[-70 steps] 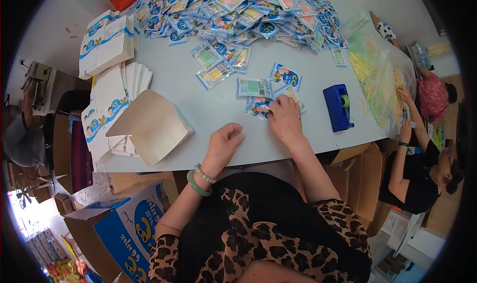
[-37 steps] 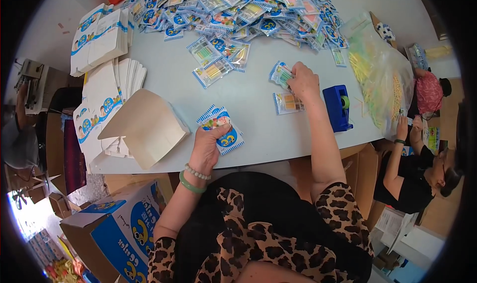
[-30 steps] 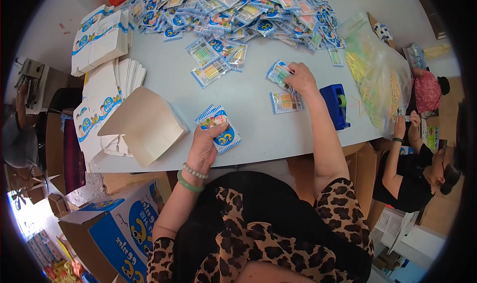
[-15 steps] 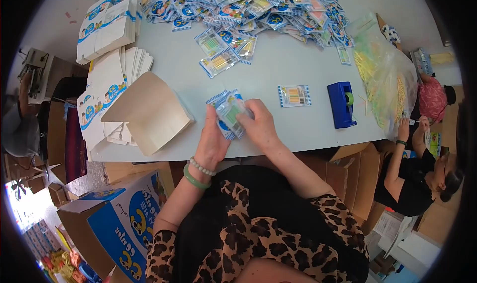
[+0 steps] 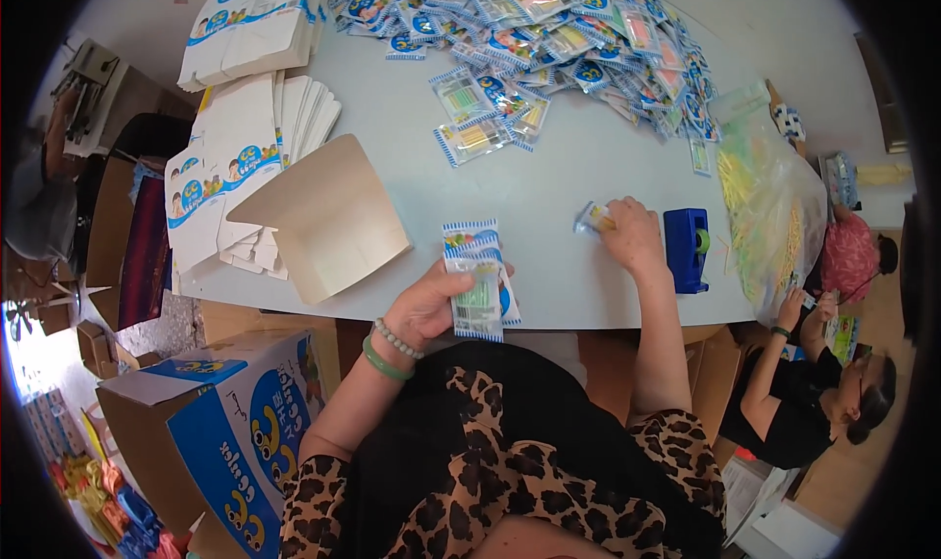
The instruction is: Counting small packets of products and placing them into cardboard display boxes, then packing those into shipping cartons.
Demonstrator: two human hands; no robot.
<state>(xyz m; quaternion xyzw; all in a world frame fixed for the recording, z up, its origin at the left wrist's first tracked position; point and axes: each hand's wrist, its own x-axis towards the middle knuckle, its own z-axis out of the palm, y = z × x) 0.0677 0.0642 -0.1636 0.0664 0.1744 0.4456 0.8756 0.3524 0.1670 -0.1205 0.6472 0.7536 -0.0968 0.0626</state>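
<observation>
My left hand [image 5: 423, 309] is closed on a few small clear packets [image 5: 478, 304] with blue-striped ends, its thumb pressed on the front one, which shows green sticks inside. Farther right, my right hand [image 5: 635, 237] has its fingers closed on the end of a single packet [image 5: 591, 220] just above the table. A few loose packets [image 5: 474, 139] lie ahead, in front of a big heap of the same kind [image 5: 578, 44]. To the left of my left hand stands an opened small carton [image 5: 338, 216], its plain inner side showing.
Flat printed cartons [image 5: 225, 186] and a stack [image 5: 250, 34] sit on the table's left. A blue tape dispenser [image 5: 686, 252] stands beside my right hand, with a clear bag of yellow-green sticks [image 5: 774, 206] beyond. A large box [image 5: 211, 422] is below left. A co-worker [image 5: 809, 392] sits at right.
My right hand has left the packets in my left hand and moved right onto the lone packet, lifting its end. The left hand keeps its packets, now lower and more upright. The whole view has shifted slightly.
</observation>
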